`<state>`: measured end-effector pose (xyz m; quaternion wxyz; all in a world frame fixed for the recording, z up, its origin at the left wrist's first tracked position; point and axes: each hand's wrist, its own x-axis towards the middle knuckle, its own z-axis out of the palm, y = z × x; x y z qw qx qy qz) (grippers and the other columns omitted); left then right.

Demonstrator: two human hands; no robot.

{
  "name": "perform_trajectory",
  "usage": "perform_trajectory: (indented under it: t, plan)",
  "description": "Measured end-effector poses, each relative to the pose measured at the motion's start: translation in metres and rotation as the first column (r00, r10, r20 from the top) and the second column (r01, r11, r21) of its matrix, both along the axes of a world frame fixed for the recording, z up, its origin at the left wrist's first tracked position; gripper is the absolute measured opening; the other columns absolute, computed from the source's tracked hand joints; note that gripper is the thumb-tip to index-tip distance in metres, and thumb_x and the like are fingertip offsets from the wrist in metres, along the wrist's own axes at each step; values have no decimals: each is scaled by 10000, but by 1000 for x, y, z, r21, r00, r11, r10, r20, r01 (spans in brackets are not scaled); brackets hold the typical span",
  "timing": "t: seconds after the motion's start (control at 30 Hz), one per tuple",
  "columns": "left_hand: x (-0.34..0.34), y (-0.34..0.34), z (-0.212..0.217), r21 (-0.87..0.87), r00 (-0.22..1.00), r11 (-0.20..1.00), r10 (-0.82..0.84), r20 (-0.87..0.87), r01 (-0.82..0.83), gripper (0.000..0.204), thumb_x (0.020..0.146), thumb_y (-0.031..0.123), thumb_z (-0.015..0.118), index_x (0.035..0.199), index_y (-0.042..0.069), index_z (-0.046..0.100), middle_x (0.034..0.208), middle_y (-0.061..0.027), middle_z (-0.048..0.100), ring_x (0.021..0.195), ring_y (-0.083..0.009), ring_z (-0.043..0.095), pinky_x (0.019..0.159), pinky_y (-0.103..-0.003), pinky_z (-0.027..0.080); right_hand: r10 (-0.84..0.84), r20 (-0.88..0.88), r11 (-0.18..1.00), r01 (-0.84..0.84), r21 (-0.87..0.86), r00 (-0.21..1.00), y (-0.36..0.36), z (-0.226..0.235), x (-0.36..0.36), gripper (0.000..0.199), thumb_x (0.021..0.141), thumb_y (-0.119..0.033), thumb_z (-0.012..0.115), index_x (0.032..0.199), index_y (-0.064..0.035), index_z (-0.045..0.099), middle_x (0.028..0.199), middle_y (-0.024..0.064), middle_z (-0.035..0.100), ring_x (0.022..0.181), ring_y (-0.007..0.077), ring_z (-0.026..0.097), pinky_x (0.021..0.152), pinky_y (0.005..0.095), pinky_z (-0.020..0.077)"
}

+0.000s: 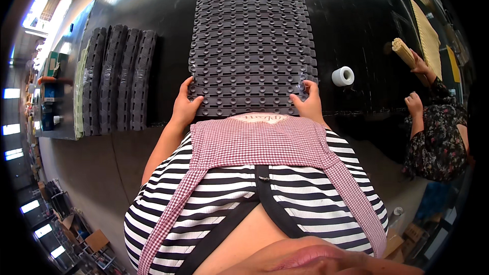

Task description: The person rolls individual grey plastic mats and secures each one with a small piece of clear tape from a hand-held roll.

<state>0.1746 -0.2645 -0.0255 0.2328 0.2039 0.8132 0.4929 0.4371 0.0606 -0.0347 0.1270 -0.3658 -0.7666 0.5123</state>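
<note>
A long dark grey plastic sheet of linked strips with rows of round studs lies on the black table, reaching from its front edge to the far side. My left hand grips its near left corner, thumb on top and fingers along the side edge. At the near right corner my right hand grips the sheet the same way. Fingertips under the edges are hidden. A shiny clear film or tape seems to lie by the right fingers.
A white tape roll stands on the black table to the right. Several grey bundles and a pale green one line the left. Another person at the right holds a beige roll, near a beige sheet.
</note>
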Motion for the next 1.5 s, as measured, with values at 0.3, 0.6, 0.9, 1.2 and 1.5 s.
perform_trajectory:
  t: [0.3, 0.6, 0.9, 1.2, 1.5]
  plan:
    - [-60, 82, 133, 458, 998, 889, -29, 56, 1, 530, 967, -38, 634, 1480, 29, 523, 1150, -95, 714, 955, -125, 664, 902, -267, 546, 202, -408, 971, -237, -36, 890, 94, 148, -95, 399, 925, 37, 595, 1316, 11, 671, 1070, 53, 723, 898, 97, 649, 814, 236, 530]
    - [-13, 32, 68, 224, 994, 974, 0, -110, 25, 290, 958, -20, 654, 1238, 21, 721, 1125, -55, 719, 1029, -139, 669, 907, -269, 534, 136, -249, 945, -50, 324, 959, 65, 106, -11, 340, 926, 21, 628, 1259, 17, 697, 1253, 112, 723, 1182, 192, 660, 1053, 303, 465]
    - [24, -3, -15, 125, 979, 988, 62, 194, -87, 281, 939, 89, 746, 1204, 13, 691, 1050, -57, 703, 903, -141, 680, 803, -258, 559, 39, -46, 978, -48, -202, 998, 16, -3, 45, 262, 969, -56, 652, 1221, -38, 719, 1021, 66, 712, 822, 146, 686, 710, 257, 546]
    - [0, 0, 19, 513, 520, 734, -254, 815, -445, 375, 1106, 293, 508, 1334, 4, 582, 1172, -169, 704, 1098, -250, 707, 945, -344, 601, -224, -404, 235, -353, -906, 887, 67, 8, 51, 393, 1084, -278, 533, 1361, -5, 590, 1180, 224, 710, 1043, 286, 728, 880, 387, 602]
    - [36, 75, 28, -263, 766, 933, -354, -537, 246, 572, 917, 90, 708, 1467, 157, 569, 1351, -130, 624, 1103, -309, 611, 974, -424, 490, 367, 67, 695, -321, 643, 928, 14, 33, -27, 398, 874, -159, 750, 1267, -102, 725, 1235, 57, 714, 1075, 262, 631, 950, 377, 517]
